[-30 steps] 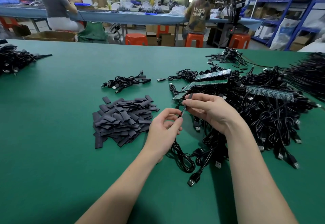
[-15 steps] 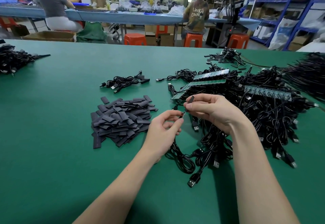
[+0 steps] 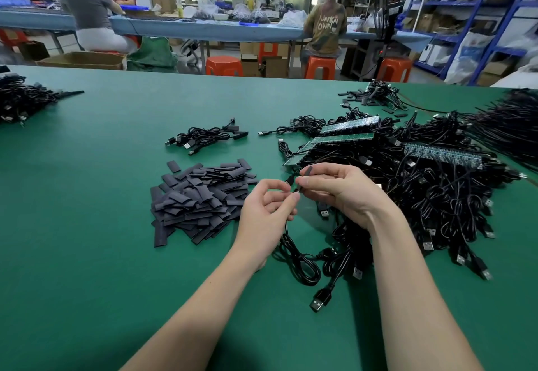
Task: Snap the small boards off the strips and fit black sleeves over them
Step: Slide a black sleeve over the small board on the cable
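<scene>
My right hand (image 3: 339, 188) pinches a black sleeve (image 3: 306, 172) whose upper end sticks out above my fingers. My left hand (image 3: 266, 210) meets it from the left and pinches the cable end with the small board at the sleeve's lower opening; the board itself is hidden by my fingertips. The cable (image 3: 294, 254) hangs down from there and loops on the green table (image 3: 87, 254). A heap of loose black sleeves (image 3: 198, 198) lies left of my hands. Green board strips (image 3: 343, 137) and a blue-green strip (image 3: 442, 156) rest on the big cable pile (image 3: 436, 195).
A small bundle of cables (image 3: 203, 137) lies behind the sleeve heap. More cables sit at the far left edge (image 3: 20, 102) and far right (image 3: 506, 126). A few sleeves and cables lie at the back right (image 3: 375, 96). People sit at a bench beyond the table.
My hands stay together over the same spot with small finger shifts. The sleeve's free end now shows a little more above my right fingers.
</scene>
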The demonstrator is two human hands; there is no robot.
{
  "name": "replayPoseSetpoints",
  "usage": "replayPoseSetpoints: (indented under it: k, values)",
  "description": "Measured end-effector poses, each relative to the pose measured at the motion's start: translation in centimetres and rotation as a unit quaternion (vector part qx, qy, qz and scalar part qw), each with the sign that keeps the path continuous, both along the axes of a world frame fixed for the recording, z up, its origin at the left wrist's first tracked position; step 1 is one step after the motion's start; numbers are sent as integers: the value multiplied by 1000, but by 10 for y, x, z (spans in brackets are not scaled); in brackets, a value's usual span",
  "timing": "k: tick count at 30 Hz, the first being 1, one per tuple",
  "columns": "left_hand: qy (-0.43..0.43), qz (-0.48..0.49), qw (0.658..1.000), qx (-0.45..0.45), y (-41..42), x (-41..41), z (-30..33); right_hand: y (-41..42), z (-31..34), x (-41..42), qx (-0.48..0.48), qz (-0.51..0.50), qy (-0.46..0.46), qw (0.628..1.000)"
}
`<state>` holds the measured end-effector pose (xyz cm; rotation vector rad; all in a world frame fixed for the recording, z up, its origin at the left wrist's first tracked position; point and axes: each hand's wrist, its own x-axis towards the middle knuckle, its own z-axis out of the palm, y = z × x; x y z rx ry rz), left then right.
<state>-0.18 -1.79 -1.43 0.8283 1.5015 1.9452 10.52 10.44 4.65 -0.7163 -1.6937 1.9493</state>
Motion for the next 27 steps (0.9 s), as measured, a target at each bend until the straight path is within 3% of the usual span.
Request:
replayPoseSetpoints:
  k: [10, 27]
  values:
    - [-28, 4, 999, 21, -1, -1, 2, 1, -7, -5, -10, -47, 36, 998]
    - [-17, 15, 999, 25, -3, 1, 2, 2, -7, -2, -16, 11, 13, 1000]
